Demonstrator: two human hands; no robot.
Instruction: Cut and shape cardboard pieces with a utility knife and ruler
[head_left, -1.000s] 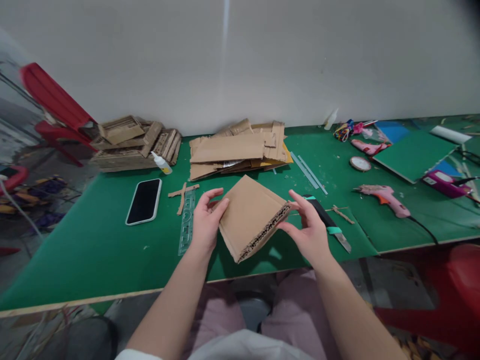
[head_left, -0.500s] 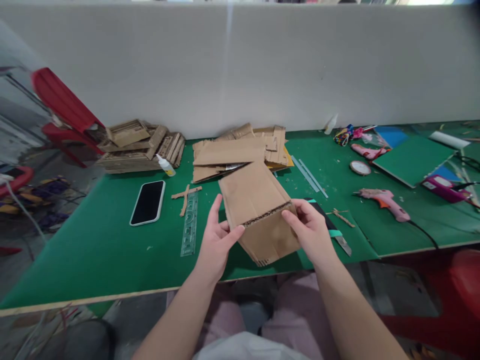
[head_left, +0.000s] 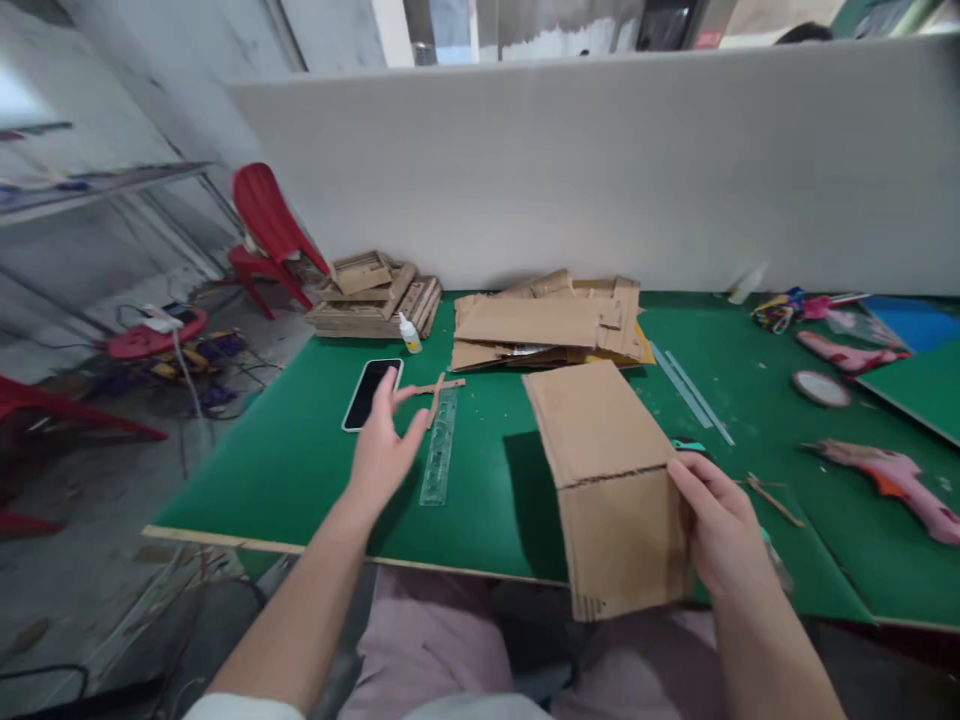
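Note:
My right hand grips the right side of a brown cardboard box, thumb on its top edge. The box is tilted over the table's front edge, two of its faces toward me. My left hand is off the box, its fingers apart with nothing in them. It hovers near a smartphone, thin crossed cardboard strips and a clear green ruler. Behind my right hand, a cutter is mostly hidden.
Flat cardboard pieces lie by the white partition, with a cardboard stack and glue bottle to their left. On the right are a pink glue gun, a tape roll and pale strips. A red chair stands beyond the table.
My left hand has let go of the box and moved left toward the phone and strips. The right hand still holds the box, now turned more upright. The view has swung left.

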